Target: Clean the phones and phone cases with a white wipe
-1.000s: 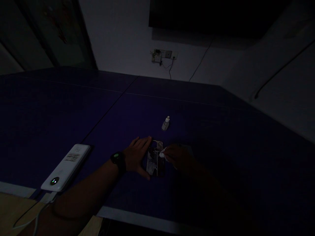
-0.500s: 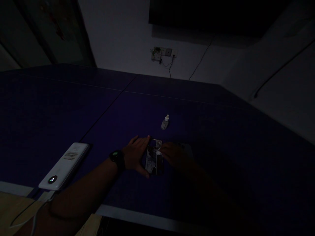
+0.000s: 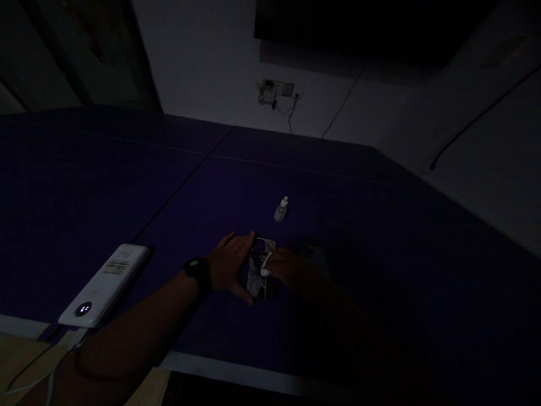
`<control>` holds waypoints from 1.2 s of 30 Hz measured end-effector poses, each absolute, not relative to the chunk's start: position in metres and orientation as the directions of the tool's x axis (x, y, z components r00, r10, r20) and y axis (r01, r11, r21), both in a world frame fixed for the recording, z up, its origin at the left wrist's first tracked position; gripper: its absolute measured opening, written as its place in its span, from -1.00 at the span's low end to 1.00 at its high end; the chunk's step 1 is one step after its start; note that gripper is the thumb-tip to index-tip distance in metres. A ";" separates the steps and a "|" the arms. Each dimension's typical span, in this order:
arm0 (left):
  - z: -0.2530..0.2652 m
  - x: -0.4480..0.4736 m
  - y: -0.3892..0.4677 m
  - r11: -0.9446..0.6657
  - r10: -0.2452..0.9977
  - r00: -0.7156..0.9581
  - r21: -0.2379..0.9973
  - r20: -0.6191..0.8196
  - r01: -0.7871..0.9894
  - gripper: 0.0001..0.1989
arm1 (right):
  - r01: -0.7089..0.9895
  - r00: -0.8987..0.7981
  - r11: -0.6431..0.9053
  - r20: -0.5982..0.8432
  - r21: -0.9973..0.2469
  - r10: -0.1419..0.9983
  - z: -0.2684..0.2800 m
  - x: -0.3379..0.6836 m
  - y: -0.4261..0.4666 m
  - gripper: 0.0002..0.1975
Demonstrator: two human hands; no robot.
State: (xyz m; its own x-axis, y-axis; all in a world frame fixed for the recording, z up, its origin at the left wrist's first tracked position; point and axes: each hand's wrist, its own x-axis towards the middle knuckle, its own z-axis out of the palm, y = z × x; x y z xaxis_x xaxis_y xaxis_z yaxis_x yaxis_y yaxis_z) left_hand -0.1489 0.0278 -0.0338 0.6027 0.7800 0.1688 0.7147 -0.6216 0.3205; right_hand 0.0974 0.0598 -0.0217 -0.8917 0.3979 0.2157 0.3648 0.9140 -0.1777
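Observation:
A patterned phone case (image 3: pixel 257 282) in black, grey and white lies flat on the dark blue table. My left hand (image 3: pixel 231 262), with a dark watch (image 3: pixel 198 272) at its wrist, braces the case along its left side. Its forefinger reaches the top corner and its thumb the bottom corner. In my right hand (image 3: pixel 291 269) is a small crumpled white wipe (image 3: pixel 266 266), pinched and pressed on the middle of the case; tissue or cloth, I cannot tell. Just behind that hand lies a phone (image 3: pixel 316 256), partly covered. A small clear dropper bottle (image 3: pixel 280 212) with a white top stands beyond the case.
A white power bank (image 3: pixel 103 285) with a lit display lies at the left, a white cable (image 3: pixel 54 366) running from its near end. The table's pale front edge (image 3: pixel 228 369) is close to me. Sockets (image 3: pixel 281 89) and wires are on the far wall; the room is dim.
My right hand has moved the white wipe slightly left and down over the case. The left hand keeps its place on the case. The whole view has shifted a little.

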 end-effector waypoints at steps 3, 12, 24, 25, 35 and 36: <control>-0.033 -0.149 0.028 -0.630 0.773 0.610 0.322 0.174 0.707 0.52 | 0.396 -0.864 0.895 0.246 -0.206 0.439 -0.020 0.107 0.064 -0.77; -0.031 -0.149 0.028 -0.616 0.783 0.601 0.337 0.163 0.711 0.51 | 0.618 -0.675 0.739 0.301 -0.269 0.674 -0.005 0.120 0.082 -0.80; -0.031 -0.149 0.028 -0.605 0.789 0.598 0.339 0.141 0.720 0.51 | 0.506 -0.826 0.852 0.208 -0.137 0.524 -0.014 0.085 0.098 -0.81; -0.032 -0.149 0.028 -0.607 0.789 0.597 0.338 0.147 0.720 0.51 | 0.500 -0.831 0.856 0.204 -0.136 0.518 -0.013 0.086 0.098 -0.82; -0.030 -0.149 0.028 -0.614 0.784 0.601 0.340 0.158 0.712 0.51 | 0.507 -0.829 0.854 0.206 -0.116 0.520 -0.014 0.086 0.098 -0.82; -0.030 -0.149 0.028 -0.613 0.784 0.602 0.341 0.150 0.713 0.51 | 0.507 -0.829 0.854 0.203 -0.115 0.520 -0.012 0.090 0.098 -0.82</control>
State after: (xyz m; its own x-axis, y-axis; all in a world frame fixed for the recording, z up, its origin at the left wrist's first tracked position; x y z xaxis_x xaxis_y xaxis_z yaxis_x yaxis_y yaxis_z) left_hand -0.1488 0.0279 -0.0304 0.6019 0.7843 0.1505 0.7132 -0.6127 0.3407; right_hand 0.0897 0.0977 -0.0124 -0.8295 0.5202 0.2032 0.5074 0.8540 -0.1152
